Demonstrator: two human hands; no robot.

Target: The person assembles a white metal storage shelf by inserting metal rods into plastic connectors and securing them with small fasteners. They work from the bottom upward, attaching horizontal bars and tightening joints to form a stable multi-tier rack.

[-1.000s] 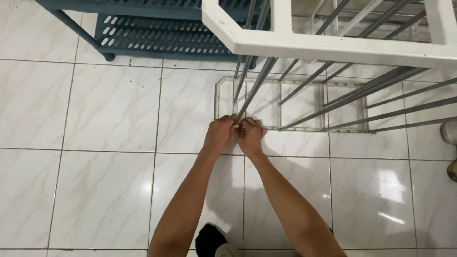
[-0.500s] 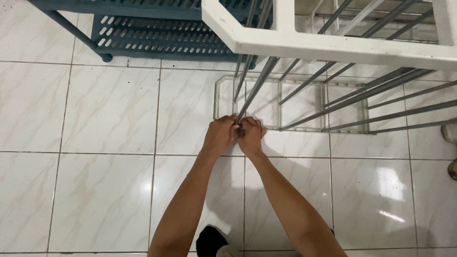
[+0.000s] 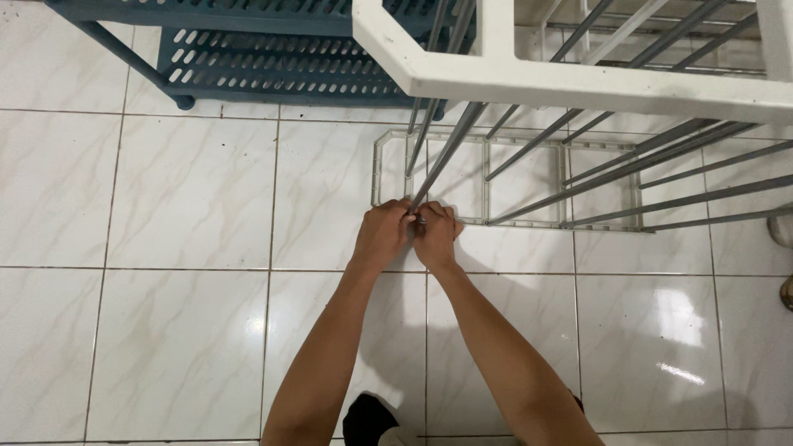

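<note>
The foot of the grey metal rod (image 3: 440,161) sits at the lower white frame (image 3: 382,165) on the tiled floor (image 3: 190,190), and your left hand (image 3: 382,235) and right hand (image 3: 435,235) remain clenched around it, unmoved, so the joint looks unfinished.

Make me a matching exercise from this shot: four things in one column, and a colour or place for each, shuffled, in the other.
Things
1. upper frame
2. slotted shelf rack
3. metal rod
4. lower frame

Descriptions
A. blue, standing at the top left
B. flat on the tiled floor, pale
C. white, nearest the camera, across the top right
D. grey, its lower end gripped by the left hand and right hand

Pairs: 1-C, 2-A, 3-D, 4-B
</note>
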